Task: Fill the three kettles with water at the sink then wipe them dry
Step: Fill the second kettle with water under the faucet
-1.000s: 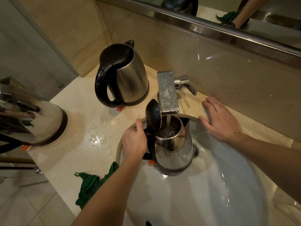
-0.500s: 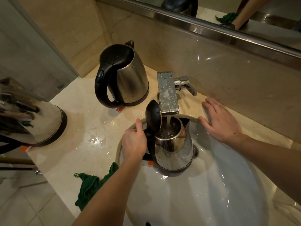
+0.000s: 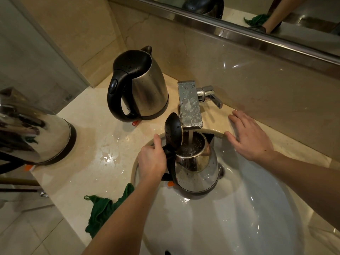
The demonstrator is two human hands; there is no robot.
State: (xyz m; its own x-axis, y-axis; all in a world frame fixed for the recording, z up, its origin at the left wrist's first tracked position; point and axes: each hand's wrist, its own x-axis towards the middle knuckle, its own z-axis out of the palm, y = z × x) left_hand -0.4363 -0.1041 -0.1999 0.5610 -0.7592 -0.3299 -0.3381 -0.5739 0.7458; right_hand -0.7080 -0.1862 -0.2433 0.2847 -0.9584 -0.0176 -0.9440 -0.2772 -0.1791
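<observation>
- The kettle (image 3: 196,168) is in the sink (image 3: 239,208), lid back so the tap (image 3: 189,105) at twelve o'clock pours straight in.
- The left hand (image 3: 151,161) grips its black handle, likely to steady the weight.
- The right hand (image 3: 252,138) lies flat, open, on the rim at two o'clock, probably bracing.
- A second kettle (image 3: 145,89) waits at eleven, a third kettle (image 3: 36,133) at nine, the green cloth (image 3: 103,208) at seven for drying.

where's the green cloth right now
In the head view the green cloth lies low on the left, draped over the counter edge just left of the sink.
</observation>
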